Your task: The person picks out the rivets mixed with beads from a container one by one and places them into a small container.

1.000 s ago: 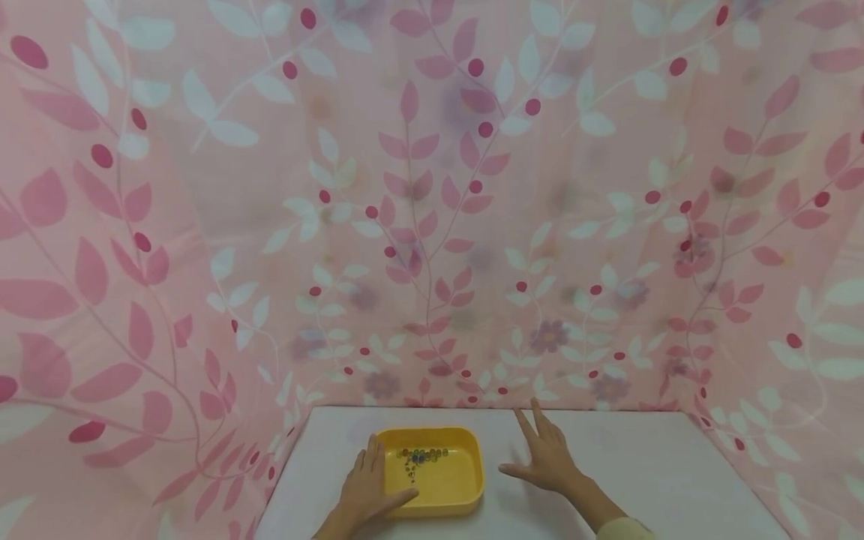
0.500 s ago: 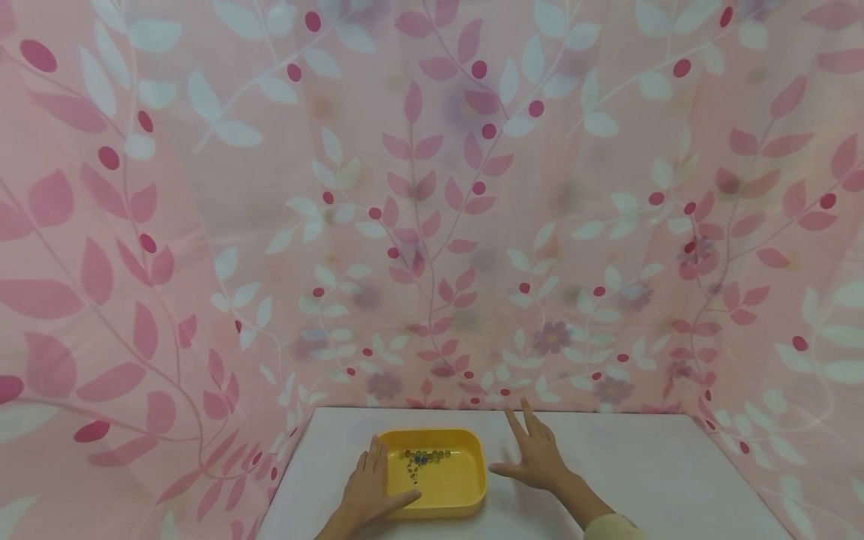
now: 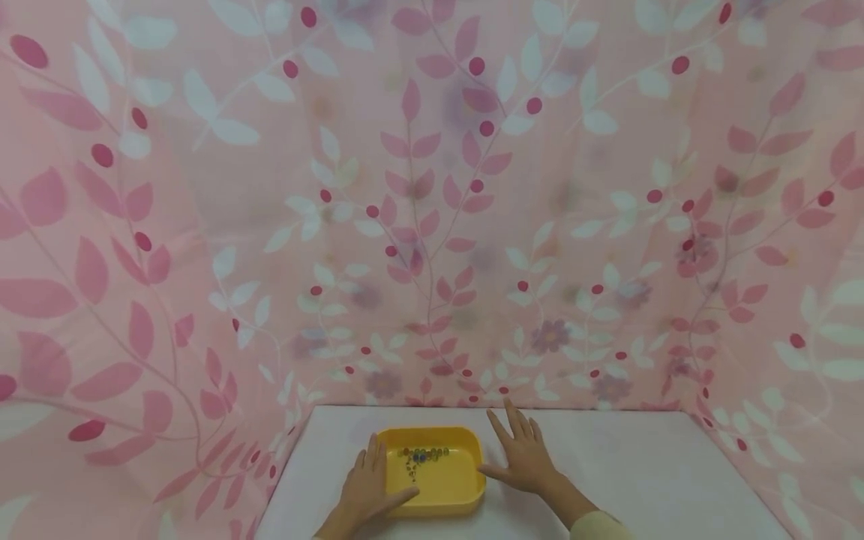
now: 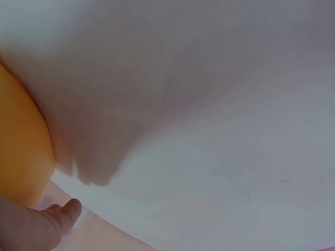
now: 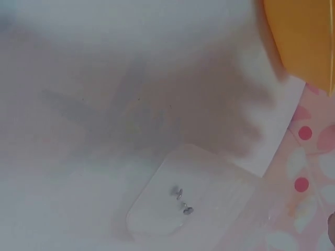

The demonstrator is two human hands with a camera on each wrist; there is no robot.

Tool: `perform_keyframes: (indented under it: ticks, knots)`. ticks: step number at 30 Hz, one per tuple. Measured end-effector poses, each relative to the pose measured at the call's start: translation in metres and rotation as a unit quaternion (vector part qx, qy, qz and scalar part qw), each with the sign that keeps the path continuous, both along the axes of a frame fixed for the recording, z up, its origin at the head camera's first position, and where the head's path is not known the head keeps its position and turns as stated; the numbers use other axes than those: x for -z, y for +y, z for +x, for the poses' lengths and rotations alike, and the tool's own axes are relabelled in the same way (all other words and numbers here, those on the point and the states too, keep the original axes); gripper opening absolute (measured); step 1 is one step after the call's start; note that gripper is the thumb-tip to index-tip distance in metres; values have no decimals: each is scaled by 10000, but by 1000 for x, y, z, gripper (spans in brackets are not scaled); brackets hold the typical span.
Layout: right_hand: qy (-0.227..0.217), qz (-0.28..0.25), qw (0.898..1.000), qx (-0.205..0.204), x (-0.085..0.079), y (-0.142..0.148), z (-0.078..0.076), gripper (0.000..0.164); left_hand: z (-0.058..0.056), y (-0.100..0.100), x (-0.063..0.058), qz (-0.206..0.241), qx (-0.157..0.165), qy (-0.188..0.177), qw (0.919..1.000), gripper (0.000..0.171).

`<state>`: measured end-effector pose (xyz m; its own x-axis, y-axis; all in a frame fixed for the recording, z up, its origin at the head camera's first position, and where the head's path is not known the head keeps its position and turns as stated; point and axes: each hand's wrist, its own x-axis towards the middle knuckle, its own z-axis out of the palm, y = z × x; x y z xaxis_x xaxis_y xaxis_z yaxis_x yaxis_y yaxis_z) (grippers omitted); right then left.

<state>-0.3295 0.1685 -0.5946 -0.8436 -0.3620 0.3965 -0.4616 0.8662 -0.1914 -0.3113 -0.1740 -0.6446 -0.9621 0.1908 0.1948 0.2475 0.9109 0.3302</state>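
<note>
A yellow tray point(image 3: 445, 480) sits on the white table, with several small round glass-like beads point(image 3: 432, 453) gathered toward its far left. A few of them look dark blue. My left hand point(image 3: 364, 484) lies along the tray's left side, fingers straight, thumb over the near left part. In the left wrist view, fingers point(image 4: 67, 215) show beside the tray's orange-yellow wall point(image 4: 23, 141). Beyond the right rim, my right hand point(image 3: 529, 457) is spread, its thumb tip at the rim; whether it touches I cannot tell. Part of the tray's left side is hidden behind my left hand.
The white tabletop point(image 3: 648, 472) extends to the right of the tray. A pink leaf-patterned cloth point(image 3: 432, 225) rises behind and at both sides. In the right wrist view a pale, see-through rounded shape point(image 5: 157, 209) with small dark marks appears; what it is stays unclear.
My right hand has moved left, from well apart to the tray's right rim, fingers still spread. The left hand and the tray have hardly moved.
</note>
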Motion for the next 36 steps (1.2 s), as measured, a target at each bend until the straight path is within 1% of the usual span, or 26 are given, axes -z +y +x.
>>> perform_keyframes:
  ticks: [2, 5, 7, 10, 14, 17, 21, 25, 28, 30, 32, 36]
  knots:
    - [167, 193, 9997, -30, -3, -4, -2, 102, -3, 0, 0, -23, -35, 24, 10000, 123]
    - [356, 295, 9989, -22, -5, -9, -5, 99, -7, 1, 0, -73, -103, -49, 9999, 124]
    - [418, 370, 9984, 14, -5, -11, -7, 98, -9, 2, -1, -7, -84, -78, 9999, 125]
    - [412, 381, 9984, 20, -1, -13, -9, 96, -7, 3, -2, 149, 0, -90, 9998, 124]
    - [362, 340, 9987, -107, 11, -15, -8, 93, -3, 5, 1, 205, 56, -236, 9995, 123]
    - [517, 306, 9978, -273, 16, -18, -6, 91, -1, 5, 3, 131, 16, -249, 9996, 123]
    - [720, 343, 9962, -352, 17, -25, -6, 89, 0, 4, 3, 115, -26, -158, 9998, 121]
    - [628, 371, 9967, -369, 16, -36, -6, 87, -1, 2, 1, 116, -25, -77, 9999, 120]
    - [466, 257, 9977, -426, 17, -44, -5, 85, -2, 0, -1, 117, -93, -43, 9999, 120]
    - [376, 188, 9982, -417, 19, -50, -3, 85, -2, -1, -1, 144, -118, -89, 9998, 120]
    - [312, 150, 9987, -385, 21, -54, -1, 86, -2, -1, -1, 113, -161, -223, 9996, 121]
    - [379, 91, 9987, -331, 25, -61, 1, 85, -1, 2, -1, 199, -104, -315, 9993, 120]
